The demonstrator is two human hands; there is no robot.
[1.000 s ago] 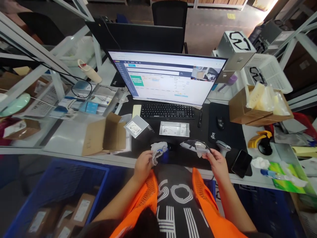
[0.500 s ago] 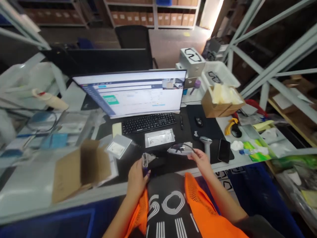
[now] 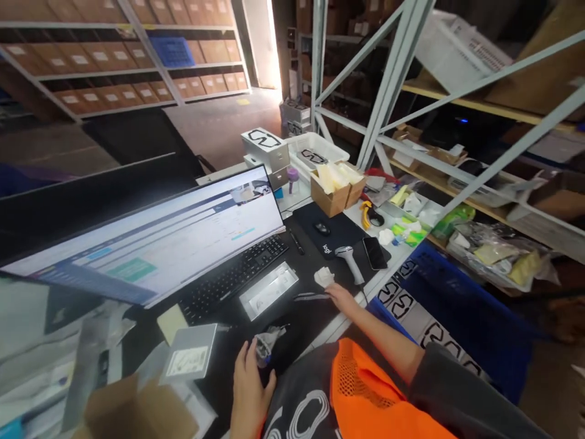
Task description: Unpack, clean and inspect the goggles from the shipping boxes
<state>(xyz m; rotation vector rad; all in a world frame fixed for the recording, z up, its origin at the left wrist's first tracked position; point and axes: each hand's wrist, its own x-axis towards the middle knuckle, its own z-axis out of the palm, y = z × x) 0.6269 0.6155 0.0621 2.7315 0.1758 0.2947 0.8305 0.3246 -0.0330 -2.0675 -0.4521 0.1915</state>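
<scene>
"While the left hand point(image 3: 250, 387) spread its fingers, thumb apart, at the crumpled bundle point(image 3: 269, 343), where was the right hand point(image 3: 340, 297)?"

"Fingertips at the end of a thin item point(image 3: 311, 297), beside the white tissue point(image 3: 323, 277); I couldn't tell whether they gripped."

"Any risk?"

"Swinging right might have knocked the scanner point(image 3: 351, 265). The desk's near edge point(image 3: 333, 331) passed beneath the right forearm point(image 3: 388, 336); bare mat point(image 3: 299, 326) lay between the hands."
</scene>
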